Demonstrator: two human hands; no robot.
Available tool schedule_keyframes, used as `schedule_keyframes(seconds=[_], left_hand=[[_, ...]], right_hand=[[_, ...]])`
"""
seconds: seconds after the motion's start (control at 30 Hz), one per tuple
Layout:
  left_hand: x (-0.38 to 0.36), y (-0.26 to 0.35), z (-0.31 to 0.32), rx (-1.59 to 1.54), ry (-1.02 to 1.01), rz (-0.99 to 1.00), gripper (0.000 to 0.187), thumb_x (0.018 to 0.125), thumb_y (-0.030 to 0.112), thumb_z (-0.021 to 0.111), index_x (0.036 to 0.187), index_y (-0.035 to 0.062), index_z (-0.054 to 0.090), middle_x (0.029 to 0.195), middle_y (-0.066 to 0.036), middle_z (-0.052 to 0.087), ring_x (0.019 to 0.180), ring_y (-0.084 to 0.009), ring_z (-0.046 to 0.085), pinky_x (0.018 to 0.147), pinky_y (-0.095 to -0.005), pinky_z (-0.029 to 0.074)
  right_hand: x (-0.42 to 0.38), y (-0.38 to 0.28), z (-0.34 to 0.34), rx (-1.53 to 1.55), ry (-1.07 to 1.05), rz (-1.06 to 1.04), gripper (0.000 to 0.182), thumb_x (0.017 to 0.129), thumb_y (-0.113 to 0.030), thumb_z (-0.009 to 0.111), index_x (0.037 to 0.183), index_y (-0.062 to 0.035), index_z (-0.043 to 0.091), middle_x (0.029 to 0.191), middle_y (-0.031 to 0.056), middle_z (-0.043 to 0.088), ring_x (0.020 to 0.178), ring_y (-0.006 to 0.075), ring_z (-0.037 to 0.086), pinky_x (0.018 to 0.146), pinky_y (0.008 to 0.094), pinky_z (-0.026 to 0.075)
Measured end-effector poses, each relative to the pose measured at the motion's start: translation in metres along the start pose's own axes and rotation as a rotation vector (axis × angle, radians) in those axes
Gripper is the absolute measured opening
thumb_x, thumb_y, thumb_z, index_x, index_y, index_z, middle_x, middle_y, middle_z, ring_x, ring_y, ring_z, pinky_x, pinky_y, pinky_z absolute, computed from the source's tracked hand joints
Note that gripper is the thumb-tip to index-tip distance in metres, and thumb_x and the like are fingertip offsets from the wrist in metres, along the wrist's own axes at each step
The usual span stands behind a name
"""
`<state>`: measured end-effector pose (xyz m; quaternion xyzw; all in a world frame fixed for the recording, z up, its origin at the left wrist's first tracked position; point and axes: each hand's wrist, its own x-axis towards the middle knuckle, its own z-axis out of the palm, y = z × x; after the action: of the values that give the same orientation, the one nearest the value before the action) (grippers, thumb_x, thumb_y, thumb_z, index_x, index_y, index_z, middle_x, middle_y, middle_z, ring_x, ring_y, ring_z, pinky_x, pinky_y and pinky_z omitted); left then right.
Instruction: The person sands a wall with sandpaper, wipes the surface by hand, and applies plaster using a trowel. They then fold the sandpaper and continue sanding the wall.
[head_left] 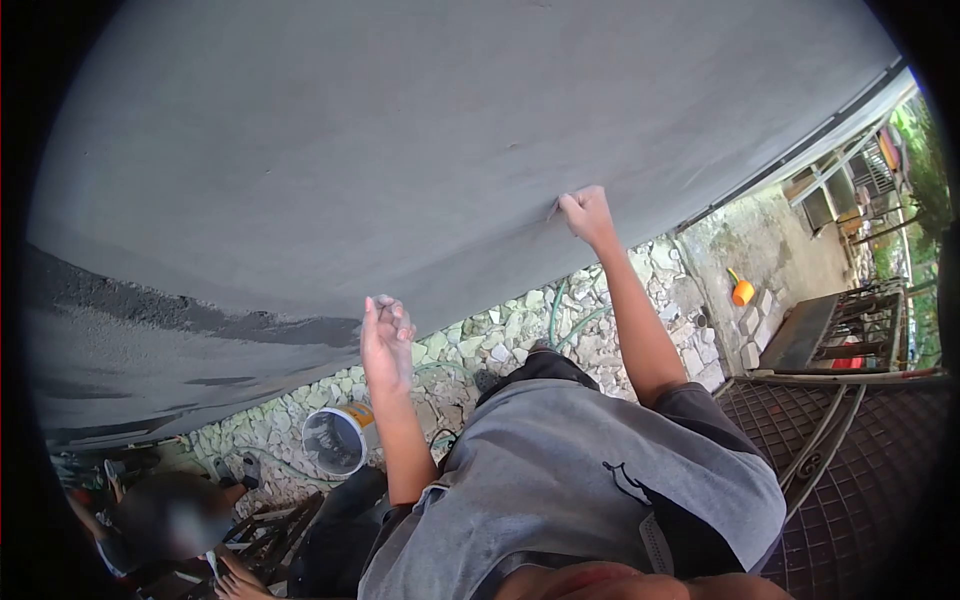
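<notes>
A grey plastered wall fills the upper part of the view, with a darker, rougher band at its lower left. My right hand is closed near the wall surface, around a thin edge that I cannot make out. My left hand is raised with its palm up and its fingers loosely curled and apart, holding nothing. Pale dust or plaster coats its fingers. Below my left hand stands a white and yellow bucket, its inside smeared with grey.
Broken pale stones cover the ground along the wall, with a green hose across them. Another person is at the lower left. An orange scoop, blocks and a metal gate are on the right.
</notes>
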<state>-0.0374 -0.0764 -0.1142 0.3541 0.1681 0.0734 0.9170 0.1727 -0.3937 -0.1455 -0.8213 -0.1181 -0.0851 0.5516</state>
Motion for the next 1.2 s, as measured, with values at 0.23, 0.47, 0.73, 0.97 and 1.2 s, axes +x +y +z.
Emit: schedule_keyframes(seconds=[0.23,0.47,0.73,0.97,1.2], left_hand=[[0.005,-0.001,0.000,0.055,0.007,-0.001,0.029,0.106,0.041,0.047,0.102,0.0131,0.055,0.086,0.003,0.052,0.063,-0.0080,0.039,0.062,-0.0249,0.031],[0.010,0.004,0.001,0.072,0.017,-0.006,0.029,0.106,0.041,0.047,0.102,0.0131,0.056,0.085,0.003,0.051,0.063,-0.0078,0.039,0.063,-0.0248,0.031],[0.017,0.014,0.007,0.064,0.012,0.062,0.032,0.106,0.040,0.049,0.101,0.0092,0.056,0.085,0.000,0.052,0.065,-0.0085,0.040,0.063,-0.0247,0.032],[0.017,0.013,0.016,0.097,-0.018,0.059,0.030,0.107,0.039,0.045,0.101,0.0117,0.056,0.086,0.002,0.051,0.064,-0.0079,0.038,0.063,-0.0250,0.030],[0.020,0.015,0.014,0.107,0.000,0.093,0.030,0.107,0.038,0.046,0.101,0.0105,0.055,0.086,0.002,0.051,0.064,-0.0080,0.039,0.063,-0.0250,0.031]], right_hand=[[0.037,-0.122,-0.052,0.253,0.084,-0.158,0.037,0.080,-0.007,0.059,0.052,0.0006,0.036,0.049,-0.0028,0.029,0.047,0.0031,0.031,0.042,0.0289,0.022],[-0.001,-0.012,0.008,0.128,-0.022,-0.186,0.039,0.080,-0.008,0.059,0.052,0.0021,0.034,0.048,-0.0001,0.024,0.044,0.0060,0.028,0.042,0.0309,0.023],[0.029,-0.123,-0.026,-0.052,-0.021,-0.155,0.041,0.081,-0.011,0.063,0.053,0.0043,0.038,0.046,0.0039,0.026,0.042,0.0078,0.028,0.041,0.0329,0.023],[-0.012,-0.027,0.041,0.105,0.002,-0.202,0.040,0.080,-0.012,0.063,0.052,0.0043,0.040,0.045,0.0069,0.028,0.040,0.0085,0.030,0.041,0.0335,0.027],[0.008,-0.104,0.015,0.014,-0.011,-0.224,0.038,0.079,-0.014,0.064,0.051,0.0047,0.046,0.042,0.0125,0.035,0.038,0.0118,0.033,0.041,0.0333,0.031]])
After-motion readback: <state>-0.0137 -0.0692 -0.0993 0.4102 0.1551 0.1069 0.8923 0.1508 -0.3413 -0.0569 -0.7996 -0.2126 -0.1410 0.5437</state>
